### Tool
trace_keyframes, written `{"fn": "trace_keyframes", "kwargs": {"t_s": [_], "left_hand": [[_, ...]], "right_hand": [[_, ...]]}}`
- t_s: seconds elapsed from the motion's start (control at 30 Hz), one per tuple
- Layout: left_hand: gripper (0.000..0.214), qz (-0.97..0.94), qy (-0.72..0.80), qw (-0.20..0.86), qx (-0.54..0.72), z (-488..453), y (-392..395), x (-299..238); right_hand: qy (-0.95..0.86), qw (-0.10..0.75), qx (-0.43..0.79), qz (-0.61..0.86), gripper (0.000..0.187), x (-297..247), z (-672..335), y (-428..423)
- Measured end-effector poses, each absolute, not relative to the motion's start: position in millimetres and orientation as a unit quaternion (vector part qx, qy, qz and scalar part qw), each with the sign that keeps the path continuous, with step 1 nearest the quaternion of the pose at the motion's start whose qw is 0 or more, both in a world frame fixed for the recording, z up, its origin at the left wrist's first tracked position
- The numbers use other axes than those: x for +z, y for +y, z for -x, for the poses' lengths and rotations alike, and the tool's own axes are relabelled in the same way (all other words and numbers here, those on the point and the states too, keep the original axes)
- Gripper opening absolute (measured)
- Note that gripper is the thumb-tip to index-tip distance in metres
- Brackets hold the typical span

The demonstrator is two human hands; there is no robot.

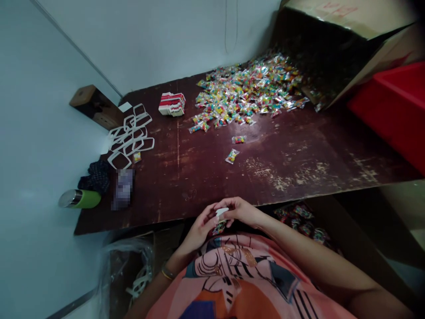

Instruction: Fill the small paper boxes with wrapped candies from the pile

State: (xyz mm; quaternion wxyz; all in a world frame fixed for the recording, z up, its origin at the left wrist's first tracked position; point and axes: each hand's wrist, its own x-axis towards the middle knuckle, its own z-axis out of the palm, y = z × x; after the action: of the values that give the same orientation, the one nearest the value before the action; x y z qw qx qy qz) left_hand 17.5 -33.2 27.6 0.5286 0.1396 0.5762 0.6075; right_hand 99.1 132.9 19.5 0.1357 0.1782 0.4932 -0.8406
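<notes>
Close to my body, at the table's front edge, my left hand [203, 223] and my right hand [239, 212] meet with bent fingers around a small item with a white top [222, 212]. Below the white piece, a dark multicoloured part [219, 228] shows between the hands; fingers hide much of it, so its exact kind is unclear. Two small clear packets of colourful candy, one packet [239, 139] behind the other packet [232, 156], lie on the table beyond my hands.
A large heap of candy packets [249, 88] covers the back of the dark table [199, 177], beside an open carton [352, 17] and a red bin [395, 110]. At left are white loops [121, 160], red-and-white cards [171, 104], a green bottle [88, 199]. Wrapped items [303, 217] lie below.
</notes>
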Motion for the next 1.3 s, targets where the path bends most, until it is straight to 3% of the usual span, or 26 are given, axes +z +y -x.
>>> {"fn": "trace_keyframes", "kwargs": {"t_s": [0.1,0.23,0.4,0.5,0.77,0.9,1.0,1.13,1.2,1.3], "left_hand": [[0.046,-0.071,0.562,0.535,0.628,-17,-31,22],[0.034,0.013,0.524,0.529,0.668,-17,-27,19],[0.045,0.016,0.445,0.568,0.692,-16,-34,22],[0.056,-0.003,0.425,0.583,0.693,-15,-40,25],[0.066,-0.079,0.528,0.537,0.653,-14,-43,22],[0.068,-0.152,0.636,0.463,0.598,2,-40,34],[0.063,-0.263,0.706,0.442,0.486,24,-44,54],[0.043,-0.364,0.75,0.467,0.296,51,-62,74],[0.027,-0.346,0.753,0.477,0.291,58,-68,75],[0.018,-0.241,0.756,0.446,0.415,56,-66,65]], "right_hand": [[0.587,0.085,-0.795,-0.125,0.03,26,-98,128],[0.719,-0.012,-0.691,-0.072,0.041,30,-93,125],[0.714,0.047,-0.696,-0.061,0.02,27,-84,132],[0.755,0.017,-0.655,-0.039,0.017,29,-85,135],[0.85,-0.008,-0.508,0.137,0.036,27,-102,135],[0.902,-0.094,-0.417,0.067,0.039,20,-64,188],[0.951,-0.141,-0.265,-0.07,0.045,5,-39,231],[0.969,-0.136,-0.196,-0.063,0.036,-18,-51,235],[0.967,-0.148,-0.199,-0.062,0.037,-24,-70,222],[0.961,-0.155,-0.216,-0.075,0.035,-23,-95,201]]}}
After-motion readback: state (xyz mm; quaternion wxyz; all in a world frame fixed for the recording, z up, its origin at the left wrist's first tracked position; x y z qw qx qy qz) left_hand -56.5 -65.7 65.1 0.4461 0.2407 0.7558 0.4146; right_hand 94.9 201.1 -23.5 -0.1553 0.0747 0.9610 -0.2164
